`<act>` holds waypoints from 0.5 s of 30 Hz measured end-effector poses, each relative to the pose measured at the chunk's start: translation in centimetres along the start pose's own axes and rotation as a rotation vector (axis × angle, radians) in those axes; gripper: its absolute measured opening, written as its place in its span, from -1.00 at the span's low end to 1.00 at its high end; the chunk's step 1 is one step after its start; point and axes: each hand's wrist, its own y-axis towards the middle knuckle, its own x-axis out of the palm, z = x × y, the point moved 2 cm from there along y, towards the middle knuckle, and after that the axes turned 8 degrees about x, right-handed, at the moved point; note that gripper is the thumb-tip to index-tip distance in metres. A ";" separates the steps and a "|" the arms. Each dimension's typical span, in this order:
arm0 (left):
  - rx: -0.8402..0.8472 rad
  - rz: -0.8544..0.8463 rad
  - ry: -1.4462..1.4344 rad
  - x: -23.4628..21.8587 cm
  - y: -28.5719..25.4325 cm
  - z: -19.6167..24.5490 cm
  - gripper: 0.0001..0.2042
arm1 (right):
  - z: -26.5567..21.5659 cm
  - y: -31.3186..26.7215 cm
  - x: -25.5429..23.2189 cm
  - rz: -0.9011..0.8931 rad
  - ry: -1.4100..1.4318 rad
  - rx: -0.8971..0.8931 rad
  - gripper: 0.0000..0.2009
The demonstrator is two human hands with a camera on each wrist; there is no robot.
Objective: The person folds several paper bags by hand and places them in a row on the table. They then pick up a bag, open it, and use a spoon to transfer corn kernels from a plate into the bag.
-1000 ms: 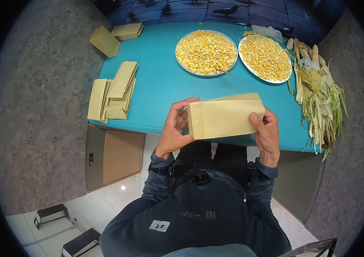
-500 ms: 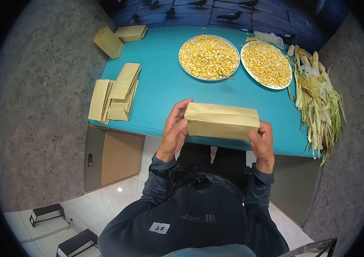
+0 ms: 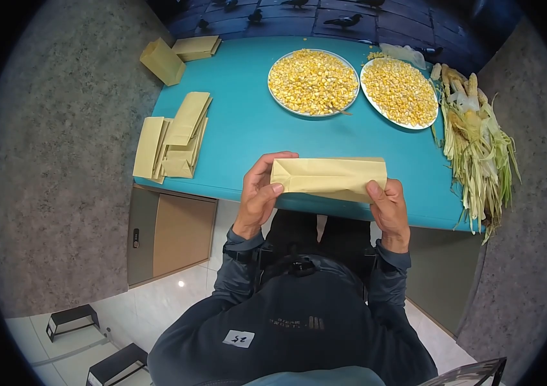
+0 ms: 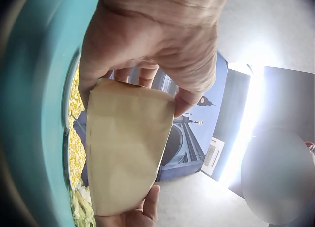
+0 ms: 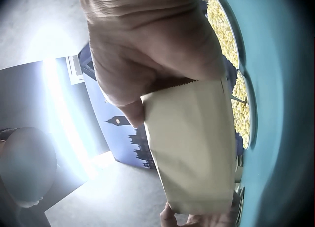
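A tan paper bag (image 3: 328, 175) lies sideways in the air between the two hands, over the table's front edge. The left hand (image 3: 259, 196) holds its folded bottom end, thumb on the near side. At the other end the right hand (image 3: 389, 209) pinches the bag, thumb on top. In the left wrist view the bag (image 4: 130, 143) hangs from the left hand (image 4: 152, 45). The right wrist view has the right hand (image 5: 152, 50) at the zigzag-cut end of the bag (image 5: 192, 148).
Two plates of corn kernels (image 3: 314, 82) (image 3: 400, 92) stand at the back. Corn husks (image 3: 479, 151) lie at the right edge. Folded paper bags (image 3: 183, 135) lie at left; an upright bag (image 3: 162, 62) and more flat bags (image 3: 197, 47) are at the back left.
The bag has turned in the hands, so its narrow folded side now faces up instead of its broad face. Both hands have shifted slightly left with it.
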 end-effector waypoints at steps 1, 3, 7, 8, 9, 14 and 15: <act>0.006 0.004 0.006 0.1 0.1 0.2 -0.35 | -0.4 0.2 0.2 -0.022 -0.019 0.007 -0.63; 0.033 -0.013 0.049 0.1 0.3 0.3 -0.34 | -1.5 0.4 0.6 0.002 0.002 0.012 -0.64; 0.121 -0.081 0.220 -0.2 0.3 0.6 -0.33 | -2.3 0.9 0.7 0.108 -0.022 0.078 -0.64; 0.123 -0.077 0.221 -0.2 0.2 0.6 -0.33 | -2.2 0.9 0.8 0.104 -0.023 0.080 -0.64; 0.111 -0.077 0.203 -0.2 0.2 0.6 -0.35 | -2.1 1.0 0.9 0.110 0.052 0.070 -0.64; 0.066 -0.025 0.048 -0.4 0.0 0.2 -0.41 | -3.5 1.1 2.9 0.144 0.115 0.007 -0.65; 0.033 0.040 -0.021 -0.5 0.0 0.2 -0.41 | -4.3 1.0 3.7 0.139 0.001 -0.037 -0.65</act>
